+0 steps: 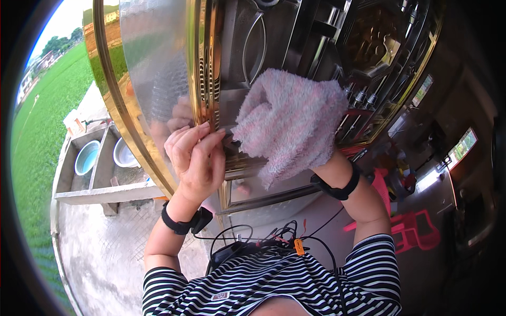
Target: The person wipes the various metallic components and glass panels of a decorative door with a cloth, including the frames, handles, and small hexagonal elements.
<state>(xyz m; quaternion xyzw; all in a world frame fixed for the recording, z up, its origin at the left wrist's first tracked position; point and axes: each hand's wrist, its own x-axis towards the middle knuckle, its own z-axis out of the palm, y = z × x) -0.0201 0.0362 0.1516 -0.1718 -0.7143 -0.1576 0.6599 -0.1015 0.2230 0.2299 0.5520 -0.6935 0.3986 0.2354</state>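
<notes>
A fluffy pink-and-grey cleaning cloth drapes over my right hand, hiding its fingers; only the wrist with a black band shows below. The cloth lies against the dark, ornate metal door, near its lower part. To the left, my left hand has its fingers curled at the shiny gold edge of the door, thumb side toward the cloth. A reflection of this hand shows in the polished panel beside it.
Outside at left, a concrete trough holds a teal-lined basin and a pale basin, with green field beyond. Indoors at right stands a pink plastic chair. Black cables hang by my chest.
</notes>
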